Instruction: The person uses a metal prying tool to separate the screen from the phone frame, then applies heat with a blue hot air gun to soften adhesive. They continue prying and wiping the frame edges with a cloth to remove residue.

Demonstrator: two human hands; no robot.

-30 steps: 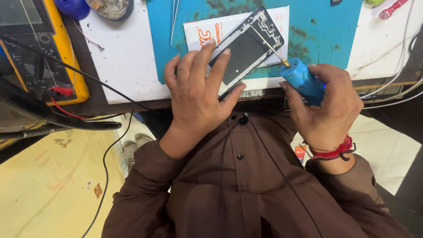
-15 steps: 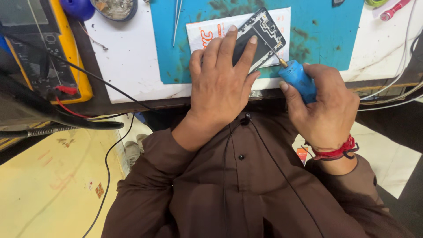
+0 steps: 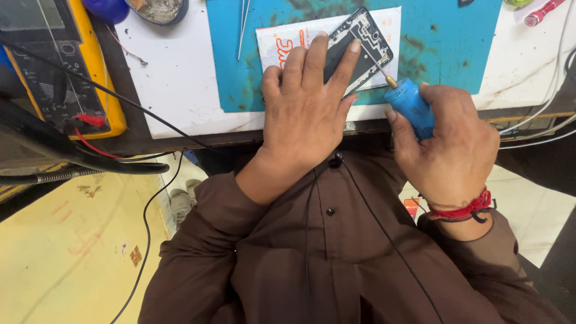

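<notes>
The left hand (image 3: 306,111) lay flat, palm down and fingers spread, pressing on the opened phone (image 3: 359,42), which rested on a white card on the blue mat (image 3: 444,48) of the worktop. Just right of the phone, the right hand (image 3: 450,147) was curled around a blue-handled screwdriver (image 3: 409,107), its tip angled onto the phone's right edge.

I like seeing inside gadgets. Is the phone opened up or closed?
Opened up. The phone lies flat with its insides and frame showing, the left hand pressing it while the right hand holds a blue screwdriver.
</notes>
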